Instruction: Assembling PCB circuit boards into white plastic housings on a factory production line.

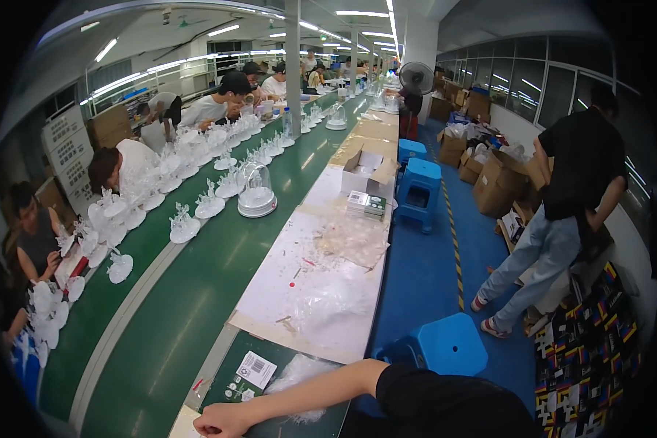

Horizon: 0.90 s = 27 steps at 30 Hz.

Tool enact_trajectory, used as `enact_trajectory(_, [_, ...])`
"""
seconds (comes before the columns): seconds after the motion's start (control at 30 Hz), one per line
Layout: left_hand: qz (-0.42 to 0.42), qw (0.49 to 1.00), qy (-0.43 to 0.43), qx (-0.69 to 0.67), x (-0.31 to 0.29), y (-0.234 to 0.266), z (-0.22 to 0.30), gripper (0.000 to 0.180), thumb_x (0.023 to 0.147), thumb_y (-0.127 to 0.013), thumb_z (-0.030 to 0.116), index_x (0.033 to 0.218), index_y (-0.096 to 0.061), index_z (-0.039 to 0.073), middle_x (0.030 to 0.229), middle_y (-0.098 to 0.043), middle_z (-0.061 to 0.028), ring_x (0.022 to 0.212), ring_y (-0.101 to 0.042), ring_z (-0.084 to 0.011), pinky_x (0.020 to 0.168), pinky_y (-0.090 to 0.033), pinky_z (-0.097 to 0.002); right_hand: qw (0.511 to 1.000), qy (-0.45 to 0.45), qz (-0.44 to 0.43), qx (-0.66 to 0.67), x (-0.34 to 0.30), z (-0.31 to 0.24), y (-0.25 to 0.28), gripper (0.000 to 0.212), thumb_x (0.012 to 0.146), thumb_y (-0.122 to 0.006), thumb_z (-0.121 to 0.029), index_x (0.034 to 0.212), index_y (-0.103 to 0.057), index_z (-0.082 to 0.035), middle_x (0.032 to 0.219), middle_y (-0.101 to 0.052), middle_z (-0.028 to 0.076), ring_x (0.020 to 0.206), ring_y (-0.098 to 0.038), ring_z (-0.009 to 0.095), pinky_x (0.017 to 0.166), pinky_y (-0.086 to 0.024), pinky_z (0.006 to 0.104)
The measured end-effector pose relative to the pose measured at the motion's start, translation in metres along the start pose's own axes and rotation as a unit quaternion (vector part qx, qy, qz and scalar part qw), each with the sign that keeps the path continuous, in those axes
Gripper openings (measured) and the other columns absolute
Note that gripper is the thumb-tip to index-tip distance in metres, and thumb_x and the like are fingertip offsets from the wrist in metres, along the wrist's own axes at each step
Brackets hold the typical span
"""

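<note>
My right arm reaches in from the right in a black sleeve. My right hand (225, 421) is at the lower edge, its fingers curled closed; whatever they hold, if anything, is hidden. Beside it is the corner of a pale, cardboard-like piece (185, 423). Just beyond the wrist lies a dark green printed box (233, 388) with a white label (256, 369). Crumpled clear plastic bags (299, 374) lie next to the box, along my forearm. My left hand is out of view.
A green conveyor (160, 343) carries rows of white figurines on round bases (185, 228) and a clear dome (257, 193). An open white carton (369, 173) stands on the littered side table (270, 285). Blue stools (452, 344) and a standing person (580, 168) are to the right; seated workers line the far side.
</note>
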<state>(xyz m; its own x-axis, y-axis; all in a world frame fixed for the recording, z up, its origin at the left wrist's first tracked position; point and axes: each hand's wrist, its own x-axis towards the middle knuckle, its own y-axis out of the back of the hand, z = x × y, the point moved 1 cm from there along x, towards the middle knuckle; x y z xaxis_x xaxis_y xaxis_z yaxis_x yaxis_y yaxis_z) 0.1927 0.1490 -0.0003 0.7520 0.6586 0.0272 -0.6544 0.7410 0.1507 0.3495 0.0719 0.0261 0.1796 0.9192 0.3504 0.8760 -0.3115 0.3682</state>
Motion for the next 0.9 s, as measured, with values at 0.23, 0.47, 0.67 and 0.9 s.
enact_trajectory(0.23, [0.013, 1.0, -0.007, 0.019, -0.002, 0.005, 0.01, 0.018, 0.091, -0.057, 0.015, 0.1, -0.056, -0.001, 0.09, -0.059, -0.0077, 0.079, -0.055, -0.0136, 0.07, -0.046, -0.0247, 1.0, 0.01, -0.007, -0.018, 0.004, -0.007, -0.004, 0.013, 0.073, -0.064, -0.018, 0.069, -0.057, -0.007, 0.058, -0.056, 0.012, 0.053, -0.055, 0.03, 0.048, -0.041, 0.0385])
enact_trajectory(0.47, [0.03, 0.999, -0.015, 0.033, -0.006, 0.001, 0.007, 0.02, 0.092, -0.056, 0.016, 0.1, -0.056, -0.002, 0.09, -0.059, -0.0093, 0.08, -0.056, -0.0153, 0.071, -0.047, -0.026, 0.999, 0.013, 0.009, -0.045, -0.002, 0.0, -0.009, 0.015, 0.071, -0.065, -0.02, 0.068, -0.056, -0.009, 0.058, -0.056, 0.011, 0.055, -0.055, 0.032, 0.049, -0.041, 0.0393])
enact_trajectory(0.67, [0.022, 0.999, -0.008, 0.038, -0.005, -0.004, 0.007, 0.017, 0.091, -0.055, 0.011, 0.099, -0.056, -0.003, 0.09, -0.06, -0.0097, 0.079, -0.056, -0.0162, 0.069, -0.047, -0.0252, 0.996, 0.036, 0.014, -0.075, -0.006, 0.004, -0.006, 0.016, 0.072, -0.062, -0.019, 0.071, -0.054, -0.006, 0.059, -0.056, 0.011, 0.055, -0.057, 0.031, 0.049, -0.042, 0.0393])
enact_trajectory(0.9, [0.046, 0.997, -0.02, 0.056, 0.009, -0.01, 0.013, 0.008, 0.088, -0.057, 0.006, 0.085, -0.057, -0.002, 0.073, -0.058, -0.0032, 0.067, -0.053, -0.0073, 0.059, -0.044, -0.0212, 0.993, -0.033, -0.033, -0.112, 0.002, 0.006, 0.01, 0.026, 0.07, -0.064, -0.029, 0.075, -0.054, -0.006, 0.062, -0.059, 0.013, 0.06, -0.06, 0.034, 0.053, -0.045, 0.043])
